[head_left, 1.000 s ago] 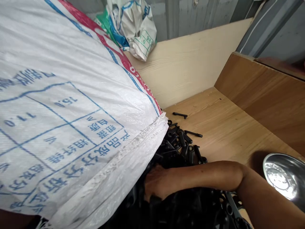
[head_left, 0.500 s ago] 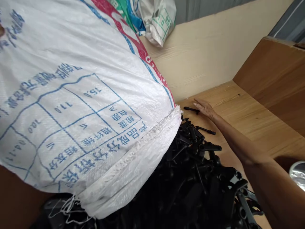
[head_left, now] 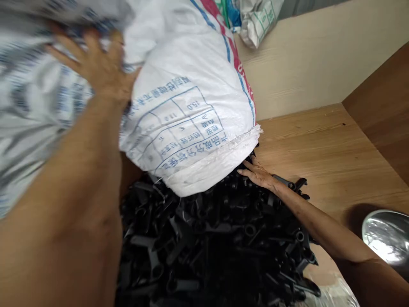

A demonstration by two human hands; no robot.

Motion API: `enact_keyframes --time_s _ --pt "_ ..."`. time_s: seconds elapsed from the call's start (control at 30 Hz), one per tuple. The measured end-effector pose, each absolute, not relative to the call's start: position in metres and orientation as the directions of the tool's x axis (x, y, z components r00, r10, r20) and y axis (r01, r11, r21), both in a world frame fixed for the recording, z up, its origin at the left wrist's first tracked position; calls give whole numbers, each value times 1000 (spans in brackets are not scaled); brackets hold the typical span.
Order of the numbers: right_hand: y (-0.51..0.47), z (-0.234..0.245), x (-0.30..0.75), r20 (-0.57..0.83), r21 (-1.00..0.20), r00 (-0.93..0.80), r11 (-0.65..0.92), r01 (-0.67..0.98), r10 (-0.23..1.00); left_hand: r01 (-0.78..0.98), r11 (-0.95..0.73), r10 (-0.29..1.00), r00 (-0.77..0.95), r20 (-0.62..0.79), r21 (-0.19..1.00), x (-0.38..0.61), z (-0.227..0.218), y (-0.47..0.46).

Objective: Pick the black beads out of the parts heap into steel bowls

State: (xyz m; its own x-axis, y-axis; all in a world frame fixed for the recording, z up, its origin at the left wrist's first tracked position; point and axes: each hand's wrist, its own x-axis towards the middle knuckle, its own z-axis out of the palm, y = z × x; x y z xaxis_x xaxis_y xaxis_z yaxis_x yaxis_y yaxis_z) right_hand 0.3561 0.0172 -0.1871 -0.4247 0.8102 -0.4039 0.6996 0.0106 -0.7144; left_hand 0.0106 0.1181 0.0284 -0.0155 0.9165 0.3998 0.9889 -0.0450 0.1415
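A large white woven sack [head_left: 179,47] with blue print and a red stripe lies tilted across the left and middle. Its frayed open end rests over a heap of black plastic parts [head_left: 191,243], arm-like pieces with ring ends. My left hand [head_left: 102,70] presses on the sack with its fingers spread, slightly blurred. At the right end of the sack's mouth, my right hand [head_left: 257,174] reaches onto the edge of the heap. Its fingers are stretched out and apart; the tips partly disappear among the black parts beside the sack.
The heap lies on a wooden surface [head_left: 297,140] with a pale board [head_left: 303,68] behind and a brown wooden side [head_left: 380,102] at right. A shiny metal bowl [head_left: 386,236] stands at the right edge. Another printed bag [head_left: 258,21] sits at the back.
My left hand has come into view on the sack. My right hand has moved from the loose parts at the back to the heap beside the sack's mouth. More of the heap shows.
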Motion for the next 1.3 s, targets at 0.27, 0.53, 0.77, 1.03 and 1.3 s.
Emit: enact_keyframes --time_s 0.27,0.53,0.77,1.03,1.3 --pt "-31 -130 371 -236 -654 -321 94 750 917 914 92 903 -244 353 395 22 23 -18" --pt "-120 -133 483 -102 -905 264 -199 375 959 728 204 948 -314 53 655 63 -39 -262" --pt "-238 -155 514 -283 -826 144 -318 466 948 543 353 935 -168 -314 762 135 -118 -388" --pt "-329 -200 508 -300 -476 -210 45 878 930 812 319 840 -3 -543 490 203 -156 -419" --pt "-342 -240 469 -114 -513 -319 219 830 941 673 371 887 -53 -459 640 254 -203 -396"
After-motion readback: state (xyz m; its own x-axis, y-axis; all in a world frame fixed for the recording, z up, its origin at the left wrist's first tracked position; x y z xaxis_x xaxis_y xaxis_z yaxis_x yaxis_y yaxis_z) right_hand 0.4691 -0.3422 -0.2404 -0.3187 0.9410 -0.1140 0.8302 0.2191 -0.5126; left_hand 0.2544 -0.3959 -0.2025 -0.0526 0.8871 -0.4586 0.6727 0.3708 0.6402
